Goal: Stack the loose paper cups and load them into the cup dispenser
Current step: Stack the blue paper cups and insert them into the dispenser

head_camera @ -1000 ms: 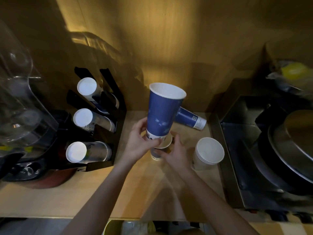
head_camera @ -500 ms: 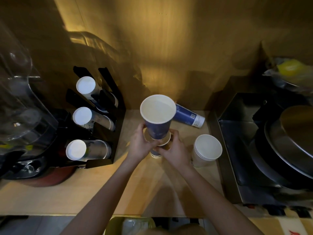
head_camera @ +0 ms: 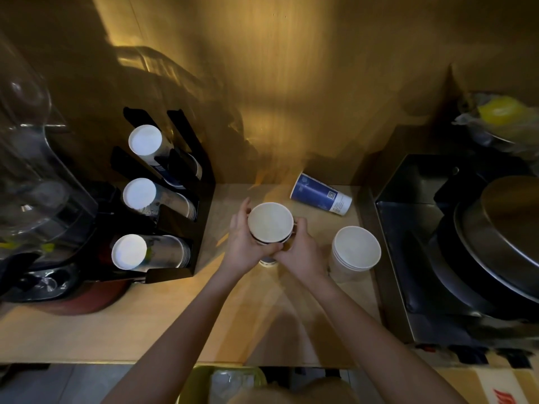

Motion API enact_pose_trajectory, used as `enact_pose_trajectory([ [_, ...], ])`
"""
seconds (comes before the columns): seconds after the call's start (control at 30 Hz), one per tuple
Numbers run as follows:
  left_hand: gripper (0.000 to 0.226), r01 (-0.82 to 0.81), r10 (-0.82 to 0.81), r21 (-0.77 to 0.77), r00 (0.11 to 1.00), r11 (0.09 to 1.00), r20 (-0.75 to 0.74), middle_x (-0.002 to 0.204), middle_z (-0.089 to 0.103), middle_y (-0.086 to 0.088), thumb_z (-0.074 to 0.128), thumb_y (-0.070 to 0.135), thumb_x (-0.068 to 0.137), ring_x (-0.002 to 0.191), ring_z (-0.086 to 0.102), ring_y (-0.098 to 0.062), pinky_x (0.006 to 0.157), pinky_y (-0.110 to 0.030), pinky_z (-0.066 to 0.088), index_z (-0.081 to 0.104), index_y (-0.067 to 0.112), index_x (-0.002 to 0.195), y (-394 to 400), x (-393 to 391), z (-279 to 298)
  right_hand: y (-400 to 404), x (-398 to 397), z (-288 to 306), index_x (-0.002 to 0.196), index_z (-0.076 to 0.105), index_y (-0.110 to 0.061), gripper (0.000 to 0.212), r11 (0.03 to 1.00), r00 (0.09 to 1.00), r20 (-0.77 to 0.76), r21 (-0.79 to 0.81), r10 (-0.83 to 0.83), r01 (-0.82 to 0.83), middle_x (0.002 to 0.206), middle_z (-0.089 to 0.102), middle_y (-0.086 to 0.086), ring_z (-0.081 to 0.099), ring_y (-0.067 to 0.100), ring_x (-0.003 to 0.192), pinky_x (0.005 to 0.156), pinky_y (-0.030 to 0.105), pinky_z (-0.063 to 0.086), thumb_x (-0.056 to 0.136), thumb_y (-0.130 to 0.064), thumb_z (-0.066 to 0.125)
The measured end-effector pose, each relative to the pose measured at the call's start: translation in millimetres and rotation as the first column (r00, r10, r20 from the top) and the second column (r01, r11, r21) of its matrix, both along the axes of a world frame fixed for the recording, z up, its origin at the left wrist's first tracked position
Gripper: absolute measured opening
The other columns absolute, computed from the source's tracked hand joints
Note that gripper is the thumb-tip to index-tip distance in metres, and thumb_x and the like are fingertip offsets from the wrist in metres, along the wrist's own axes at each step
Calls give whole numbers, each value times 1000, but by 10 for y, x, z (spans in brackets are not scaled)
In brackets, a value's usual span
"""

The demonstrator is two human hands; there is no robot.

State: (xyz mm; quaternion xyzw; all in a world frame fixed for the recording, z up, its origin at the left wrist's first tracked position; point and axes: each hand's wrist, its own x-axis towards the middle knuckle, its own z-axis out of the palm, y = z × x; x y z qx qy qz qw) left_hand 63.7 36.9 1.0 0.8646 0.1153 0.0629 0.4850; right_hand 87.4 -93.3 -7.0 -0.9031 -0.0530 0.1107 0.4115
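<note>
On the table, head view: both hands meet at mid-table around one cup stack (head_camera: pixel 270 223).
Left hand (head_camera: pixel 244 243): fingers wrapped round the stack's left side.
Right hand (head_camera: pixel 300 248): fingers pressed to its right side.
Stack: nested blue cups, mouth up, empty inside.
White cups (head_camera: pixel 356 249): nested, upright, just right of the hands.
Blue cup (head_camera: pixel 320 194): lying on its side behind; print too small to read.
Cup dispenser (head_camera: pixel 163 199): black, at left, three slots each holding a cup column.
</note>
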Motion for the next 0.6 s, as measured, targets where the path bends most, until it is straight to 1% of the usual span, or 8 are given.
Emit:
enact_pose_trajectory([
  [0.07,112,42,-42,25,999,999,-3,140,35,-8,87,29,56,130,35,-19,100,-28,30,19,19,144,-2,21,5,-7,40,26,119,33,-22,82,1000,1000,-25,-27,16,-17,125,60,4,57,25,114,90,43,51,56,-34,85],
  [0.13,105,66,-65,64,998,996,-21,142,36,-8,86,28,58,130,35,-21,98,-25,28,25,16,142,1,54,3,-18,87,68,119,34,-21,81,996,998,-46,-62,53,-56,124,60,4,57,25,113,87,41,51,56,-34,85],
  [0.23,102,84,-81,59,995,995,-50,144,35,-8,85,28,59,130,35,-21,98,-25,28,27,14,142,7,88,-31,-53,188,154,120,36,-19,73,976,983,-87,-134,161,-172,126,57,4,54,25,116,86,38,48,64,-25,81],
  [0.3,104,93,-90,45,994,995,-64,143,35,-8,86,28,58,129,36,-21,98,-27,30,26,16,142,16,103,-66,-96,295,231,120,39,-16,66,943,963,-112,-199,247,-265,126,57,7,55,25,115,90,39,49,68,-20,79],
  [0.37,105,101,-98,40,993,994,-73,141,36,-7,87,27,56,128,36,-21,97,-26,30,26,17,141,18,116,-87,-140,421,313,119,43,-15,57,891,931,-148,-271,335,-363,123,59,8,57,26,111,91,38,50,72,-17,75],
  [0.43,103,90,-87,44,994,995,-66,139,37,-6,87,25,56,126,38,-20,95,-26,31,28,18,140,3,149,-82,-178,561,403,122,48,-15,45,830,894,-179,-331,411,-448,123,61,10,58,26,108,91,36,49,81,-16,66],
  [0.53,100,75,-73,57,996,996,-44,137,39,-4,87,26,56,124,40,-19,92,-26,33,30,19,138,-46,249,-74,-237,795,523,114,59,-14,26,792,876,-180,-375,448,-482,117,64,10,60,26,101,87,34,47,89,-15,53],
  [0.6,99,79,-76,53,996,995,-42,138,40,-4,87,28,56,124,41,-19,91,-25,33,31,19,138,-82,343,-73,-268,975,549,109,63,-8,26,788,891,-148,-419,430,-450,115,65,13,59,29,103,88,39,48,89,-19,51],
])
